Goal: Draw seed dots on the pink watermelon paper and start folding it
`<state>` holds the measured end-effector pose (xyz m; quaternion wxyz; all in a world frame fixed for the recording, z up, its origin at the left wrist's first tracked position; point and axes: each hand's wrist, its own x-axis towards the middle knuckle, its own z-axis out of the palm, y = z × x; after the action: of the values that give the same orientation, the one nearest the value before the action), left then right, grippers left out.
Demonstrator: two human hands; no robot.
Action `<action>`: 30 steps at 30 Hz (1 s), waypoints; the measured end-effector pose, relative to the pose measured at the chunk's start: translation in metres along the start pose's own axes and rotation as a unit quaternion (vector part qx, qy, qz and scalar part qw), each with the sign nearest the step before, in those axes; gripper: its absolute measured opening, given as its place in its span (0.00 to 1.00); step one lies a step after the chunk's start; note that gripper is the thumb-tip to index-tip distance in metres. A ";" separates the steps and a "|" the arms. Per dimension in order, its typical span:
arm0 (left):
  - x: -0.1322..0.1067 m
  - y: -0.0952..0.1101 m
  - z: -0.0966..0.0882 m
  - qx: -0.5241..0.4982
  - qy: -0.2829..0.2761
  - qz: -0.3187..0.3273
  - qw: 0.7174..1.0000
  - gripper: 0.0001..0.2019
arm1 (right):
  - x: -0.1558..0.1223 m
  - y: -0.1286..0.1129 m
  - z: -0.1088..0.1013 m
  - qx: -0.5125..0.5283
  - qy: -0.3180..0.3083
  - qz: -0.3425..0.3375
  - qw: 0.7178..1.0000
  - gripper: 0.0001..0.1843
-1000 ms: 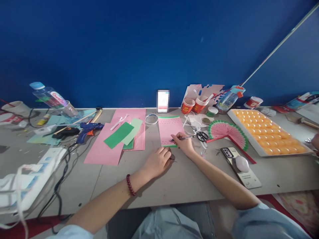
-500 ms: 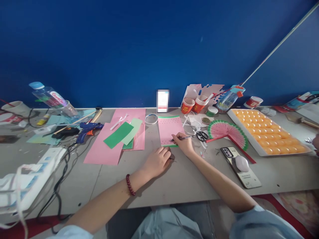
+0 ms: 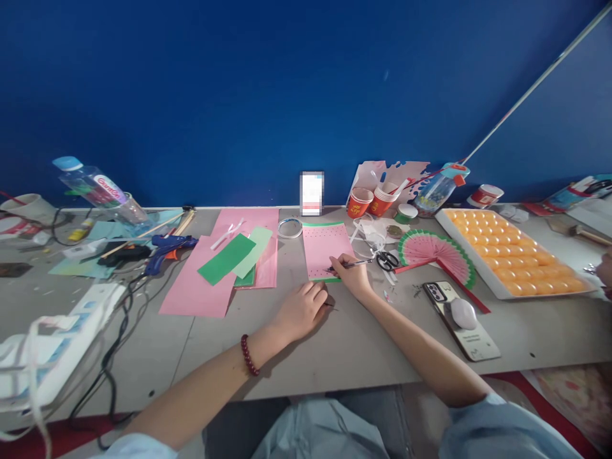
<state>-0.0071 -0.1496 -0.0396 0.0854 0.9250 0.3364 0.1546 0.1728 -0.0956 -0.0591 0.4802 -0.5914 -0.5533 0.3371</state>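
Observation:
My right hand [image 3: 352,273] pinches a thin pen [image 3: 356,263], its tip on the near edge of a pink sheet with dark dots and a green strip [image 3: 325,245]. Resting on the grey table [image 3: 335,344] just below that sheet is my left hand [image 3: 302,310], with its fingers curled loosely under and a dark bead bracelet [image 3: 247,355] on the wrist. Nothing shows inside the left hand.
Left of the sheet lie pink and green papers [image 3: 224,264] and a blue glue gun [image 3: 167,247]. Scissors [image 3: 387,260], a watermelon paper fan [image 3: 437,254], a phone [image 3: 459,319], red cups [image 3: 370,202] and a tray of orange balls [image 3: 514,252] sit to the right. A power strip [image 3: 57,344] with cables is at near left.

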 end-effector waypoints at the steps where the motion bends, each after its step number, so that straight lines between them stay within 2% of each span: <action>1: 0.000 0.000 0.000 -0.001 -0.001 0.000 1.000 0.04 | 0.000 -0.001 0.000 -0.001 -0.001 0.001 1.000 0.23; 13: -0.001 -0.001 0.001 -0.014 0.012 -0.002 1.000 0.03 | 0.000 -0.001 0.001 0.000 0.006 -0.002 1.000 0.25; 19: -0.001 -0.001 0.001 -0.004 0.004 0.000 1.000 0.03 | 0.000 0.000 0.000 -0.001 -0.004 0.002 1.000 0.23; 25: -0.001 -0.001 0.001 -0.007 0.005 0.000 1.000 0.03 | -0.002 -0.007 -0.005 0.013 0.045 -0.004 0.999 0.23; 30: 0.000 -0.002 0.003 -0.004 0.005 -0.002 1.000 0.03 | 0.000 -0.003 -0.009 0.019 0.041 0.006 0.999 0.24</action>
<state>-0.0074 -0.1486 -0.0426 0.0875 0.9233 0.3377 0.1605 0.1801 -0.0971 -0.0539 0.5118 -0.5989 -0.5227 0.3259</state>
